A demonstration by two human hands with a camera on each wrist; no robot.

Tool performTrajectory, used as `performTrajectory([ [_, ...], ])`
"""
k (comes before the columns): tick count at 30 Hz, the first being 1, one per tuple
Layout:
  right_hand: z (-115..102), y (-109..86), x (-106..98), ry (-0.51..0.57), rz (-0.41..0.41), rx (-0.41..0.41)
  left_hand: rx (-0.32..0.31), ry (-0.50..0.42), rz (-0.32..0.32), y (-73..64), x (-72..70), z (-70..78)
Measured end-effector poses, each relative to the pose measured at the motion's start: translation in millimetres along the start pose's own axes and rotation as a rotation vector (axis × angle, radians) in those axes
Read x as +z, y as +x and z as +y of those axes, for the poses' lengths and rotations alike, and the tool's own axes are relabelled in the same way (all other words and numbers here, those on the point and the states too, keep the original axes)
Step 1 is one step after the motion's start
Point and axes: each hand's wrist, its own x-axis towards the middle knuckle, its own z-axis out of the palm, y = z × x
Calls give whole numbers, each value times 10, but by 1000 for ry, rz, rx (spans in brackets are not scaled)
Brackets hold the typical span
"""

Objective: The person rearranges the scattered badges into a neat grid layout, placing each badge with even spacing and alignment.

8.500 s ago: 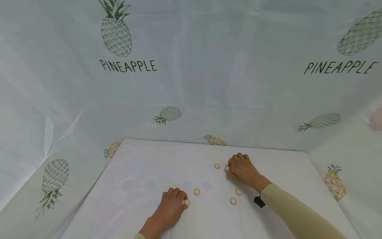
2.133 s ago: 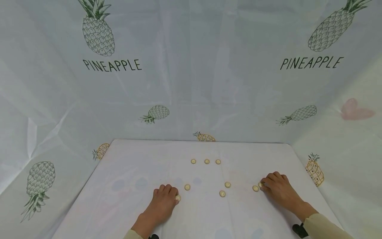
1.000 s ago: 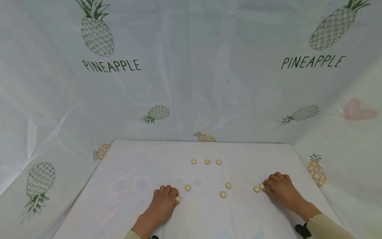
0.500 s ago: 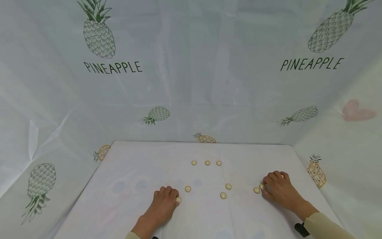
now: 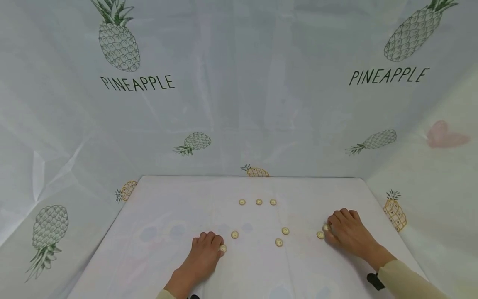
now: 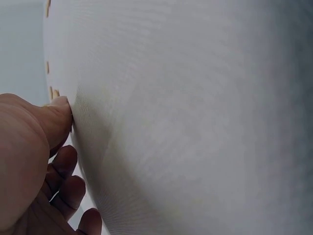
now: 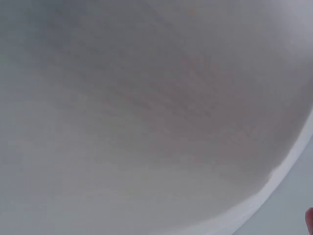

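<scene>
My left hand (image 5: 203, 253) rests at the table's near left, pinching a round pale wooden disc (image 5: 223, 248) between thumb and fingers. In the left wrist view, the thumb (image 6: 56, 120) presses near the disc's edge and the other fingers are curled. Just beyond lies another disc (image 5: 234, 234). At the right, my right hand (image 5: 347, 232) has its fingers curled at a disc (image 5: 326, 227), pinching its side. A second disc (image 5: 320, 235) lies beside that one, just nearer to me. The right wrist view shows mostly white surface, with one fingertip (image 7: 309, 220) at its corner.
Three discs form a row at the back: left (image 5: 242, 202), middle (image 5: 259, 202), right (image 5: 273, 202). Two more discs, one farther (image 5: 285, 231) and one nearer (image 5: 279, 242), lie between my hands. The white table (image 5: 179, 195) meets a pineapple-printed curtain (image 5: 254, 83) behind and at both sides.
Over several seconds, my right hand has moved from the back row to the right side, where two discs now lie. Lately it has shifted slightly away from me with its disc. The left hand stays put.
</scene>
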Motion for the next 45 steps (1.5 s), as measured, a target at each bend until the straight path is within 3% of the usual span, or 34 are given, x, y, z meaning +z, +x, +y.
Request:
performTrajectory([
  [11,-34,270,-5,26,-20,-13,-13,10,16,27,-14,-1],
  [16,-105,400,18,32,-20,-15,10,23,30,29,-40,8],
  [35,-515,911,134,75,-128,21,47,126,96,37,-23,8],
  [45,-686,1159,234,92,-160,-9,43,104,92,4,-28,19],
])
